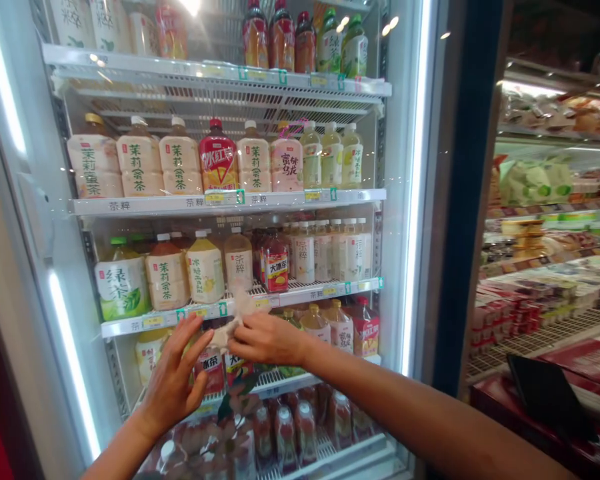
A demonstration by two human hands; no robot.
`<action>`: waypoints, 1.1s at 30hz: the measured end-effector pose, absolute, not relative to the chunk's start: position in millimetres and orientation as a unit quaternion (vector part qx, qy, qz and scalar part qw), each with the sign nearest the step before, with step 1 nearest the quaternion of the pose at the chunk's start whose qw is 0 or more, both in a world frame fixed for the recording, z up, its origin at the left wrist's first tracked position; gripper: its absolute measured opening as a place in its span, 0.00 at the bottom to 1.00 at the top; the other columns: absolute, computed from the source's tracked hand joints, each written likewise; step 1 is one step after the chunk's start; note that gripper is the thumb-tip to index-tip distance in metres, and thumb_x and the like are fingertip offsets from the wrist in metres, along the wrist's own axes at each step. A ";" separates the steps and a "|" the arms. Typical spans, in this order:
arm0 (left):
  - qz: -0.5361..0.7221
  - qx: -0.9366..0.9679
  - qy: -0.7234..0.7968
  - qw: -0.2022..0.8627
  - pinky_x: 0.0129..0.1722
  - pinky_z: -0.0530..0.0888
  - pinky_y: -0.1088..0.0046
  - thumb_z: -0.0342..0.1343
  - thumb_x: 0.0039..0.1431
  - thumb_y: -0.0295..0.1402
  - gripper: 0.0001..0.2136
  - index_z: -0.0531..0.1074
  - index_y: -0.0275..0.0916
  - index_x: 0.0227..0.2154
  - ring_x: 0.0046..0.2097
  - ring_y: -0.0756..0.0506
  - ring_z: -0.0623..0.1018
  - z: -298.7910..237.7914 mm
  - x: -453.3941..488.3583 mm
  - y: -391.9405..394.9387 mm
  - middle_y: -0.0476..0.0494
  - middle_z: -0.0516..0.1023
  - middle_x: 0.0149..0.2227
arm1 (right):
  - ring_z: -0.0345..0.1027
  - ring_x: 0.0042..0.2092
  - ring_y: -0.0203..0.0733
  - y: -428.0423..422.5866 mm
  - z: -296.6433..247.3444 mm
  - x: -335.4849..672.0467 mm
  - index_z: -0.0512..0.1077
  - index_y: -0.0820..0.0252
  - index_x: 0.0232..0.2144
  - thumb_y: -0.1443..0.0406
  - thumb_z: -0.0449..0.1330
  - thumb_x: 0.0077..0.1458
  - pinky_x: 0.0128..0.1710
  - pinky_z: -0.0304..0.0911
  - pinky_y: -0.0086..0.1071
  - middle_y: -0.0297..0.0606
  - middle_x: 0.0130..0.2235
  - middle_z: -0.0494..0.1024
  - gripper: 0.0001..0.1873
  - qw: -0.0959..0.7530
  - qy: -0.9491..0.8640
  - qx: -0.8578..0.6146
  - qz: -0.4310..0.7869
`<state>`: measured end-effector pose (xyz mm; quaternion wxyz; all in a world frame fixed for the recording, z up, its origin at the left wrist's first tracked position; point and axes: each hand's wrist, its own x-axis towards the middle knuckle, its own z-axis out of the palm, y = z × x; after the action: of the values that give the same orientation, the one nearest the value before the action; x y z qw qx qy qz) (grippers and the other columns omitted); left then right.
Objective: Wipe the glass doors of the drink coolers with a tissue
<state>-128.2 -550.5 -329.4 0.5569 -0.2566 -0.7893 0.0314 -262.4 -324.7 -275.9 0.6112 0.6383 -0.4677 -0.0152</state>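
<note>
My right hand (267, 340) reaches in from the right, its fingers pinched on a thin whitish cloth (245, 308). A bunched end of the cloth hangs toward my left hand (173, 377). That hand is raised at the lower left with its fingers apart, and it appears to hold nothing. Both hands are in front of a lit drinks fridge (220, 200), and faint reflections suggest glass between them and the shelves. Behind the hands are red-labelled iced tea bottles (211, 373), partly covered by my fingers. Whether either hand touches the glass, I cannot tell.
Several shelves of bottled tea fill the fridge, including a large green-labelled bottle (123, 283) and a red bottle (217, 160). A light strip (415, 180) runs down the right side. Farther right is an open chilled display (550, 260) with packaged food and a dark flat panel (550, 397).
</note>
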 end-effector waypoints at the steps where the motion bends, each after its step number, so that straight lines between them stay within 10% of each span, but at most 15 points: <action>1: 0.048 -0.265 -0.787 0.555 0.71 0.61 0.46 0.54 0.58 0.20 0.38 0.54 0.44 0.71 0.73 0.34 0.58 -323.8 -124.3 -554.8 0.36 0.56 0.72 | 0.61 0.30 0.35 -319.9 -263.0 -267.2 0.73 0.56 0.37 0.67 0.55 0.70 0.29 0.59 0.31 0.31 0.30 0.71 0.08 0.622 -0.476 0.621 -0.001; 6: 0.101 -0.263 -0.788 0.548 0.72 0.58 0.44 0.55 0.58 0.22 0.38 0.53 0.46 0.71 0.73 0.34 0.57 -294.4 -111.4 -563.5 0.38 0.59 0.71 | 0.65 0.35 0.38 -305.1 -217.3 -282.9 0.72 0.66 0.47 0.69 0.50 0.71 0.30 0.59 0.32 0.44 0.41 0.74 0.12 0.669 -0.559 0.476 0.116; 13: 0.117 -0.250 -0.786 0.554 0.72 0.58 0.44 0.56 0.58 0.23 0.37 0.55 0.48 0.70 0.73 0.33 0.57 -282.9 -101.9 -563.5 0.40 0.58 0.71 | 0.62 0.32 0.34 -300.7 -218.0 -276.8 0.71 0.58 0.33 0.66 0.50 0.72 0.30 0.60 0.29 0.33 0.34 0.71 0.15 0.632 -0.534 0.559 0.045; 17: 0.128 -0.243 -0.786 0.554 0.73 0.57 0.44 0.55 0.58 0.22 0.37 0.56 0.48 0.70 0.74 0.33 0.56 -274.7 -103.1 -568.5 0.40 0.59 0.71 | 0.68 0.49 0.46 -288.5 -170.7 -294.7 0.72 0.59 0.36 0.62 0.53 0.70 0.46 0.68 0.42 0.45 0.48 0.74 0.11 0.673 -0.550 0.480 0.119; 22: 0.158 -0.238 -0.779 0.558 0.73 0.54 0.44 0.56 0.59 0.24 0.36 0.56 0.47 0.69 0.74 0.33 0.55 -246.1 -111.5 -575.1 0.39 0.59 0.71 | 0.49 0.72 0.50 -297.8 -173.9 -297.4 0.73 0.56 0.45 0.68 0.52 0.69 0.69 0.52 0.59 0.42 0.67 0.65 0.10 0.638 -0.556 0.528 0.068; 28: 0.180 -0.235 -0.767 0.569 0.74 0.52 0.46 0.56 0.61 0.27 0.34 0.56 0.47 0.69 0.75 0.34 0.53 -216.3 -124.0 -570.8 0.39 0.57 0.72 | 0.44 0.75 0.42 -291.6 -190.2 -291.4 0.61 0.41 0.67 0.69 0.58 0.64 0.74 0.46 0.54 0.31 0.73 0.58 0.32 0.487 -0.564 0.653 -0.135; 33: 0.177 -0.198 -0.776 0.572 0.74 0.46 0.45 0.55 0.64 0.31 0.33 0.53 0.49 0.71 0.76 0.36 0.49 -214.7 -133.8 -566.6 0.40 0.55 0.73 | 0.34 0.77 0.52 -294.3 -180.9 -291.5 0.54 0.53 0.71 0.54 0.59 0.67 0.73 0.44 0.58 0.43 0.75 0.51 0.36 0.545 -0.594 0.590 -0.028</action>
<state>-133.8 -566.6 -214.7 0.5716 -0.1983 -0.7764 0.1768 -291.5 -294.3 -180.9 0.5454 0.5901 -0.5945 -0.0283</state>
